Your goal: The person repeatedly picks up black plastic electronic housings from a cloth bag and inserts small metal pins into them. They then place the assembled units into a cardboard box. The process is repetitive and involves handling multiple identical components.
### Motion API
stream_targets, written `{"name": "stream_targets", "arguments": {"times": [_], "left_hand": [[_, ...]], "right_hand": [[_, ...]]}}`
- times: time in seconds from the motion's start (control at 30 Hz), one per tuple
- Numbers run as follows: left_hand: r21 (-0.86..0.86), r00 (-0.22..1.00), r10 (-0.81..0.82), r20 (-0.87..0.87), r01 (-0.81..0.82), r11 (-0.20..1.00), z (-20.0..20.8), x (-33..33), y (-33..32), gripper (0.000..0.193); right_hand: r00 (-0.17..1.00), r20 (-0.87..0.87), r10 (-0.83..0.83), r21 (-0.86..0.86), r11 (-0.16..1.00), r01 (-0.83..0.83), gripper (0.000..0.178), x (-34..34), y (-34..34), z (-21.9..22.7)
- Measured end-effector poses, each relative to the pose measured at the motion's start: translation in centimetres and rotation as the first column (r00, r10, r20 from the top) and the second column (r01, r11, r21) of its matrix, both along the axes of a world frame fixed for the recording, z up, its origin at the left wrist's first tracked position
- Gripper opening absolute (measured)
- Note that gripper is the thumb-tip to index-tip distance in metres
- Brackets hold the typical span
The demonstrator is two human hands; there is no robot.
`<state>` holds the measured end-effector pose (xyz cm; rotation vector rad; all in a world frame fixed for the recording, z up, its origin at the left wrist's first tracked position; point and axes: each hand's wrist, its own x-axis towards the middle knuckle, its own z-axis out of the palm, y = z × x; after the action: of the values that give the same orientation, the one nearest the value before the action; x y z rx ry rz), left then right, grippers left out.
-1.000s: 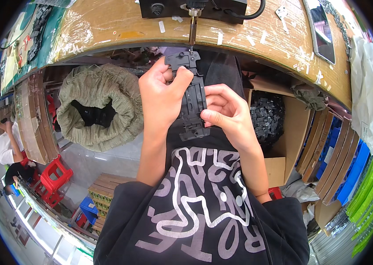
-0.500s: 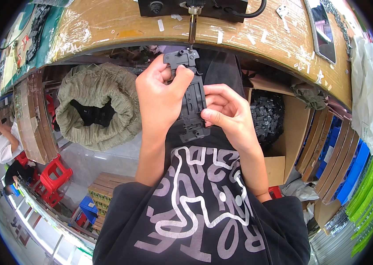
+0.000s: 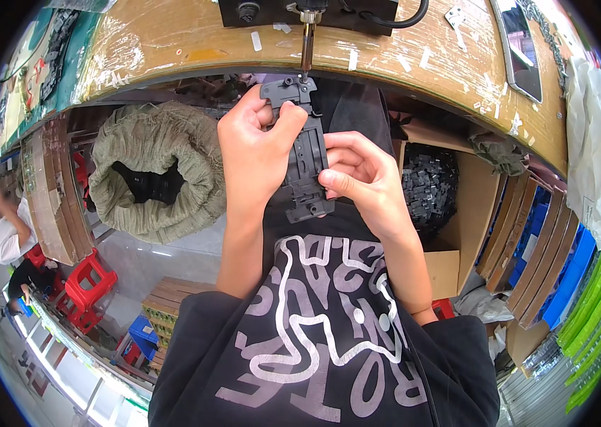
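Between my hands is a long black moulded plastic part [image 3: 305, 158], tilted slightly, above my lap. My left hand [image 3: 261, 139] grips its upper left side, thumb across the face and fingers curled behind. On the lower right edge, my right hand [image 3: 359, 171] holds it between thumb and bent fingers; some fingertips are hidden behind it. A metal driver bit [image 3: 307, 53] points down from a black machine [image 3: 357, 13] mounted at the bench's edge. Its tip meets the part's top right corner, by a small round fastener or hole.
The wooden bench [image 3: 172, 43] curves across the top, with tape scraps and a phone [image 3: 521, 53]. A rolled-down woven sack [image 3: 155, 171] stands left; a cardboard box [image 3: 482, 206] of small black pieces [image 3: 430, 186] stands right. Red stools [image 3: 91, 281] and another person [image 3: 9, 228] are far left.
The black part and both hands have shifted slightly left and up, with the part's top corner still under the bit. Both hands keep their hold.
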<state>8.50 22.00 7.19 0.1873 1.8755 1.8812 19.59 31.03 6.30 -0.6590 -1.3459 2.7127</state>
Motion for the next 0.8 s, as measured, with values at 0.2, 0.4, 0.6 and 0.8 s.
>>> {"name": "stream_targets", "arguments": {"times": [0.2,0.4,0.6,0.8], "left_hand": [[0.007,1.0,0.002,-0.02,-0.002,1.0,0.57,-0.03,0.28,0.008],[0.007,1.0,-0.001,-0.008,0.001,1.0,0.67,-0.13,0.36,0.008],[0.046,1.0,0.008,0.015,-0.009,0.999,0.82,-0.05,0.22,0.008],[0.046,0.998,-0.008,0.058,0.006,0.999,0.92,-0.29,0.33,0.007]], "right_hand": [[1.0,-0.008,-0.009,0.007,1.0,0.009,0.033,-0.08,0.1,0.44],[1.0,-0.025,-0.016,0.018,1.0,0.016,0.033,-0.12,0.17,0.37],[0.999,-0.018,-0.028,0.006,1.0,0.028,0.034,-0.04,0.03,0.84],[0.999,-0.026,-0.043,0.012,0.999,0.043,0.034,-0.08,-0.03,1.03]]}}
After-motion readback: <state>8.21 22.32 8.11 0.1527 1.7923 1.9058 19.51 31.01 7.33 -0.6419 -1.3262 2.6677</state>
